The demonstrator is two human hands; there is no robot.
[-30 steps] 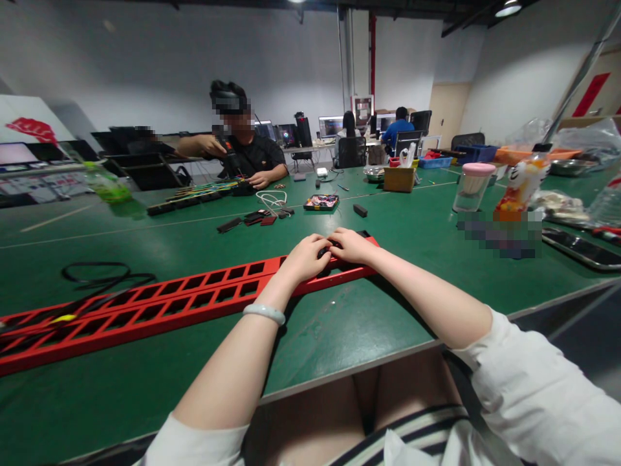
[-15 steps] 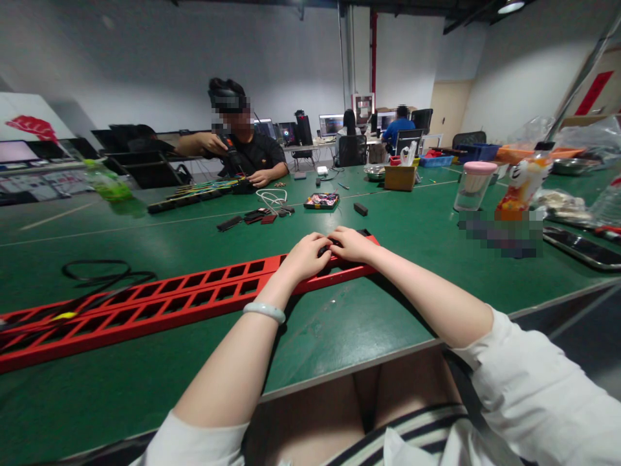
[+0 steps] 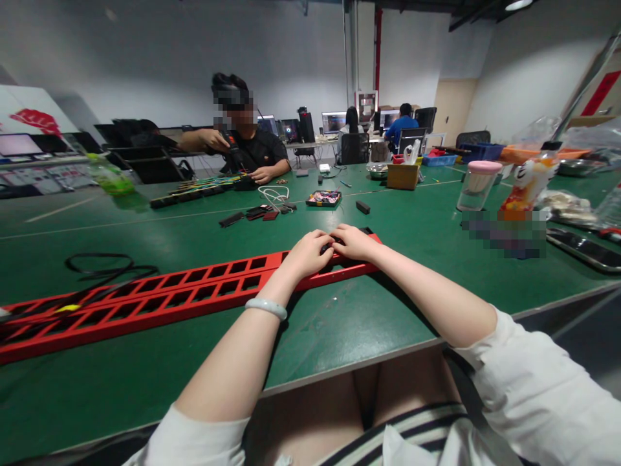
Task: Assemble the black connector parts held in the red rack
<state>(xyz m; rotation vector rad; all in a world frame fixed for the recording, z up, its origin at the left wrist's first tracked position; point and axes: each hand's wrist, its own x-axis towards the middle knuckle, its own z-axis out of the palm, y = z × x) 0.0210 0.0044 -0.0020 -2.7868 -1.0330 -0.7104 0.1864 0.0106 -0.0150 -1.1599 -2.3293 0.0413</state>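
Observation:
A long red frame point(image 3: 220, 298) with two rows of rectangular openings lies across the green table. My left hand point(image 3: 310, 251), with a pale bangle at its wrist, rests over the frame's right part, fingers curled. Beside it my right hand point(image 3: 353, 243) lies over the same end, its fingertips almost meeting the left ones. Both hands' fingers are closed on a small black piece point(image 3: 326, 247) at the frame's openings, mostly hidden by them. A black part point(image 3: 367, 230) shows in the frame's far right corner, just beyond my right hand.
A black cable point(image 3: 99, 275) loops over the frame's left part. Beyond lie a small black block point(image 3: 362, 207), a tray of small parts point(image 3: 324, 199) and a white cord point(image 3: 274, 194). Right stand a pink-lidded cup point(image 3: 479, 186) and a phone point(image 3: 585, 249). Opposite, a person point(image 3: 250, 152) holds a power tool.
The camera view has shifted slightly. Both hands keep nearly the same place and grip over the red frame, with only tiny finger movement.

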